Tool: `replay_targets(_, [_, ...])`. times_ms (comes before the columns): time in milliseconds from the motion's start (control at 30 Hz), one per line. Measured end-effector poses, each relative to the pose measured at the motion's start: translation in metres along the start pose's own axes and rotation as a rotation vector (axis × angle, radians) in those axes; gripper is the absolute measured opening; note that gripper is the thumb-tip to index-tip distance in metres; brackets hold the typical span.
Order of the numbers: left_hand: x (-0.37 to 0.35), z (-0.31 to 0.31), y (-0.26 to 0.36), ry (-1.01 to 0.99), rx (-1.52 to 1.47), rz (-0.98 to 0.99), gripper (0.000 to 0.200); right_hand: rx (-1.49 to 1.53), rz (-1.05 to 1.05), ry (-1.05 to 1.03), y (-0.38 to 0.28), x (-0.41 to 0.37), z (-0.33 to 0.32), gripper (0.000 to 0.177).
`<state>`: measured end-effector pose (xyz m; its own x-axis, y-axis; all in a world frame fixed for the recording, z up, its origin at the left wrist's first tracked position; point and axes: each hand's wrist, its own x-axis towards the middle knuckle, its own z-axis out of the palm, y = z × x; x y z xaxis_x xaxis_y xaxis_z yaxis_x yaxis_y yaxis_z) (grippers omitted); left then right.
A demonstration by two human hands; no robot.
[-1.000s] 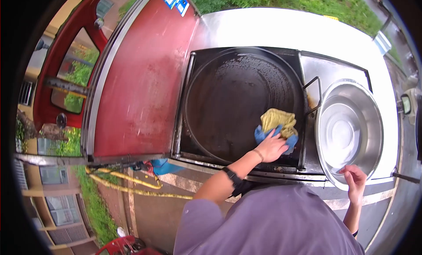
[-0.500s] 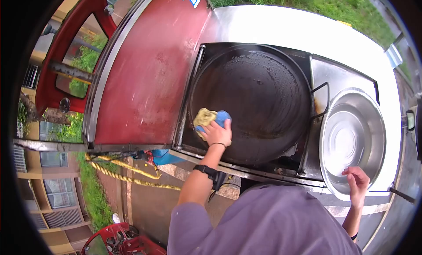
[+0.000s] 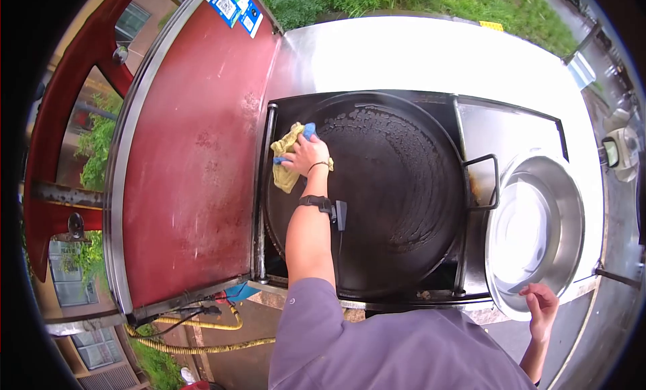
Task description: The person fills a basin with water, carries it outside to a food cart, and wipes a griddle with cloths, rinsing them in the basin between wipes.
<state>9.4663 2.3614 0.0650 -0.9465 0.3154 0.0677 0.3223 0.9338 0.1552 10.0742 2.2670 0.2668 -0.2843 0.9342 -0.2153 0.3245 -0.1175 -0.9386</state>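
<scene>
My left hand (image 3: pixel 307 154) presses a yellow cloth (image 3: pixel 286 181) against the far left part of a large round black griddle pan (image 3: pixel 363 201). Bits of blue material (image 3: pixel 309 130) show with the cloth beside my fingers. A wet, streaky band runs along the pan's far and right side. My right hand (image 3: pixel 540 309) hovers by the near rim of a steel basin (image 3: pixel 572 235), fingers curled in and nothing visible in them. Some clear water seems to lie in the basin.
A red panel (image 3: pixel 202 161) with code stickers (image 3: pixel 235 10) rises left of the pan. The pan's metal handle (image 3: pixel 494 181) juts toward the basin. Yellow coiled hose (image 3: pixel 202 347) hangs below at the left. A white counter (image 3: pixel 390 53) borders the far side.
My left hand has slid the cloth away from me along the pan's left edge, the arm now reaching over the pan. My right hand stays by the basin. The camera view has shifted.
</scene>
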Motion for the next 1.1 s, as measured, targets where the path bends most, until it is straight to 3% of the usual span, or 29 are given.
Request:
replay_targets(200, [-0.005,0.015,0.092,0.003,-0.070,0.165,0.044,-0.014,0.017,0.071,-0.002,-0.011,0.004,0.015])
replay_targets(333, [-0.052,0.020,0.134,-0.030,-0.162,0.563,0.055,-0.015,-0.011,0.090,-0.005,-0.018,0.002,0.015])
replay_targets(400, [-0.096,0.024,0.150,0.018,-0.213,0.729,0.051,-0.020,-0.011,0.085,-0.006,-0.021,0.003,0.015])
replay_targets(467, [-0.137,0.020,0.154,-0.066,-0.318,0.864,0.049,-0.030,-0.035,0.079,-0.005,-0.022,0.003,0.015])
replay_targets(567, [-0.198,-0.005,0.127,-0.257,-0.395,1.124,0.040,-0.027,-0.076,0.027,-0.003,-0.022,0.001,0.016])
replay_targets(633, [-0.244,-0.004,0.091,-0.267,-0.505,1.304,0.036,-0.030,-0.085,0.000,-0.001,-0.023,-0.002,0.016])
replay_targets(767, [-0.290,-0.040,-0.006,-0.479,-0.517,1.479,0.038,0.000,-0.095,-0.071,0.002,-0.019,-0.007,0.018])
replay_targets(900, [-0.285,-0.079,-0.111,-0.669,-0.359,1.449,0.036,0.015,-0.099,-0.113,0.005,-0.012,-0.016,0.018])
replay_targets(1000, [-0.252,-0.085,-0.174,-0.444,-0.092,1.291,0.044,-0.011,-0.094,-0.111,0.007,-0.010,-0.024,0.018])
replay_targets(1067, [-0.221,-0.085,-0.188,-0.434,0.048,0.957,0.050,0.010,-0.097,-0.086,0.009,-0.011,-0.026,0.017])
replay_targets(1100, [-0.201,-0.067,-0.190,-0.339,0.056,0.881,0.051,0.015,-0.097,-0.074,0.010,-0.011,-0.026,0.017])
